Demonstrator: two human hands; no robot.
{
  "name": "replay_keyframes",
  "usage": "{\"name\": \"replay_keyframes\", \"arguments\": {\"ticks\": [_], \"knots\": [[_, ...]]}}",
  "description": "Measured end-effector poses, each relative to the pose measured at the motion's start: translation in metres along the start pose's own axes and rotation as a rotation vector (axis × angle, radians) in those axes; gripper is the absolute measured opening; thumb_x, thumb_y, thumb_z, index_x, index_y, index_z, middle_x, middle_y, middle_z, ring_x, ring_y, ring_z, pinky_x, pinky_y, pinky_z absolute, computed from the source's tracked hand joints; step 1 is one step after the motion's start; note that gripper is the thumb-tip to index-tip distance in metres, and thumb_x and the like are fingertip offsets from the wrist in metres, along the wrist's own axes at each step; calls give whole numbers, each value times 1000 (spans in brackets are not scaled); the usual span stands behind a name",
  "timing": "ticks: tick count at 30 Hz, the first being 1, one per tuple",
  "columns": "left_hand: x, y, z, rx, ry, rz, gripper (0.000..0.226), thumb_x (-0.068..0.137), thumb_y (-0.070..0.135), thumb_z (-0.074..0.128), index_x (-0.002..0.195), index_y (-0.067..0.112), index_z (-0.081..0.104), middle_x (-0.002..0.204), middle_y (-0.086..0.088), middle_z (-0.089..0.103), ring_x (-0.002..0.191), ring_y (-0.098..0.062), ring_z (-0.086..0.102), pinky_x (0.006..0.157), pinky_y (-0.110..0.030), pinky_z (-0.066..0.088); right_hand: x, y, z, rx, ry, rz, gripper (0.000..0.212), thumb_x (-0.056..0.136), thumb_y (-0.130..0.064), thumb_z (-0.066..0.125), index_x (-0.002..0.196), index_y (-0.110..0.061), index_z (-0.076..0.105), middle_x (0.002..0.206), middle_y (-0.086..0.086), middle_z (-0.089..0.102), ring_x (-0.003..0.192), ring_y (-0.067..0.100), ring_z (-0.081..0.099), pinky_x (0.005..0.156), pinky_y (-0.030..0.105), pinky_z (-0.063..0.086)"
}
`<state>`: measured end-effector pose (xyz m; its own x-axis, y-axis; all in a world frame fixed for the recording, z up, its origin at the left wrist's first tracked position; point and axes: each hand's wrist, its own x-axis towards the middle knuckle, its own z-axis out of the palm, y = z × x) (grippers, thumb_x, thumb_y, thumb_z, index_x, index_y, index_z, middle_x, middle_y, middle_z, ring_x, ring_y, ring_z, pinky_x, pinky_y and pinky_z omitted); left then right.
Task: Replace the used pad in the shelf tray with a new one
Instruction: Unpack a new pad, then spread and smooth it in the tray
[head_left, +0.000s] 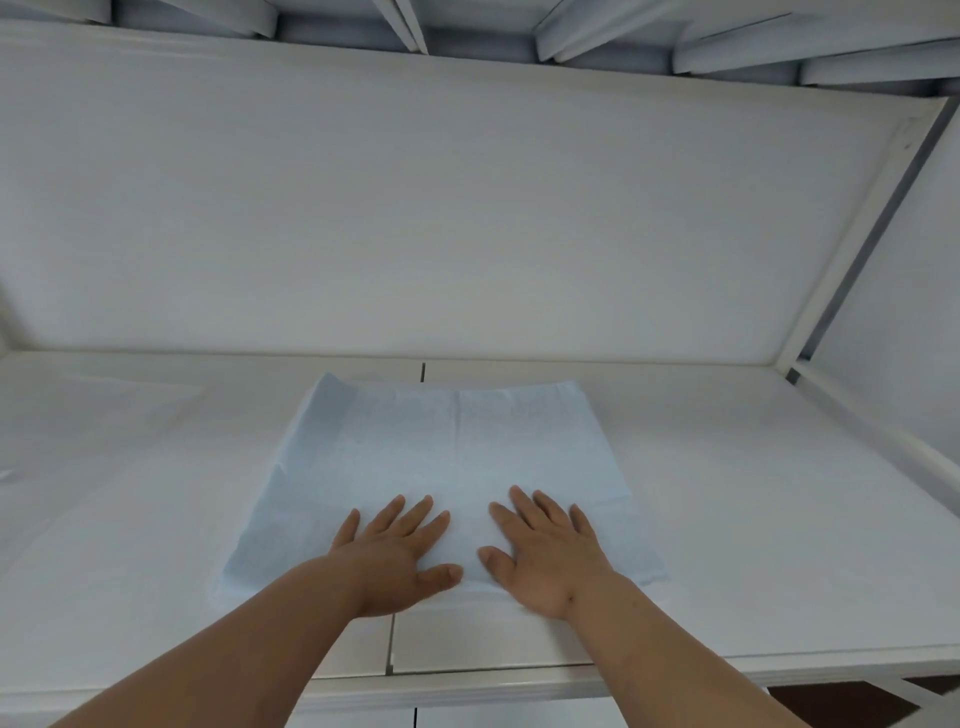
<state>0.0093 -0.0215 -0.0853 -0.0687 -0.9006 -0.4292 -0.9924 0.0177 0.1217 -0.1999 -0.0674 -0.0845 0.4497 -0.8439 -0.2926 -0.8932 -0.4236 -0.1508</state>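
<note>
A pale blue pad (441, 457) lies flat on the white shelf tray (753, 519), spread out in the middle with fold creases across it. My left hand (400, 551) rests palm down on the pad's near edge, fingers straight and spread. My right hand (545, 551) lies flat beside it on the same edge, fingers straight too. Neither hand holds anything. A thin white sheet (104, 441) covers the tray's left part.
A white back wall (467, 208) closes the shelf behind the pad. A white frame post (852, 239) slants down on the right. The upper shelf's slats (571, 31) hang overhead. A seam (390, 644) splits the tray near the front edge.
</note>
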Motion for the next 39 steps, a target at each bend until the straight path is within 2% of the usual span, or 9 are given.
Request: {"name": "replay_keyframes", "arguments": {"ticks": [3, 5, 7, 10, 17, 27, 32, 36, 39], "knots": [[2, -12, -6, -74, -23, -38, 103, 68, 91, 26, 150, 41, -10, 158, 15, -22, 146, -11, -20, 117, -53, -10, 3, -2, -8, 9, -47, 25, 74, 90, -66, 29, 154, -39, 4, 163, -10, -9, 149, 16, -10, 120, 47, -5], [1, -22, -12, -114, -4, -78, 108, 68, 87, 43, 151, 40, -7, 159, 12, -19, 147, -13, -17, 118, -51, -5, 6, -9, -19, -6, -33, 43, 75, 82, -61, 41, 150, -37, 22, 162, -4, 10, 148, 22, 8, 119, 47, 9], [-2, -32, -18, -112, 40, -136, 108, 68, 81, 53, 152, 39, -3, 161, 9, -15, 149, -17, -10, 118, -49, 4, 9, -22, -29, -72, 50, 40, 64, 78, -53, 46, 138, -30, 43, 147, 1, 37, 135, 26, 32, 110, 43, 25], [0, -42, -25, -121, 143, -254, 93, 76, 70, 54, 152, 36, 12, 162, 7, -4, 147, -24, 3, 115, -48, 16, 16, -43, -32, -99, 201, -21, 52, 85, -45, 42, 131, -23, 50, 130, 1, 49, 121, 26, 42, 102, 39, 32], [7, -66, -35, 6, 344, -306, 54, 90, 43, 42, 141, 24, 41, 156, 2, 23, 138, -23, 26, 111, -38, 25, 51, -75, -16, -69, 170, -170, 55, 92, -50, 35, 137, -21, 43, 153, 3, 30, 141, 25, 23, 116, 41, 19], [38, -103, -53, -16, 155, -308, 104, 70, 66, 51, 154, 32, -1, 161, -1, -15, 147, -27, -18, 120, -44, -5, 89, -98, -15, -54, 31, -124, 79, 85, -68, 34, 153, -35, 10, 163, -5, -9, 149, 22, -14, 119, 51, -5], [45, -116, -63, -8, 106, -347, 115, 59, 81, 53, 152, 38, 1, 162, 2, -10, 149, -23, -5, 116, -48, 7, 92, -96, -21, -44, -25, -86, 88, 79, -73, 38, 153, -40, 3, 163, -9, -9, 149, 18, -11, 119, 50, -5], [53, -122, -74, 129, 235, -361, 83, 81, 74, 33, 151, 34, 15, 162, 1, 2, 144, -23, 15, 109, -47, 19, 94, -98, -28, -39, -28, -80, 89, 75, -72, 45, 151, -41, 10, 163, -9, -1, 149, 20, -4, 118, 50, 2], [67, -124, -76, 220, 280, -327, 67, 89, 54, 31, 149, 25, 27, 162, -4, 6, 144, -21, 13, 111, -46, 15, 96, -100, -31, -31, -13, -75, 89, 70, -72, 49, 147, -42, 19, 161, -8, 8, 147, 20, 4, 115, 49, 8]]}}
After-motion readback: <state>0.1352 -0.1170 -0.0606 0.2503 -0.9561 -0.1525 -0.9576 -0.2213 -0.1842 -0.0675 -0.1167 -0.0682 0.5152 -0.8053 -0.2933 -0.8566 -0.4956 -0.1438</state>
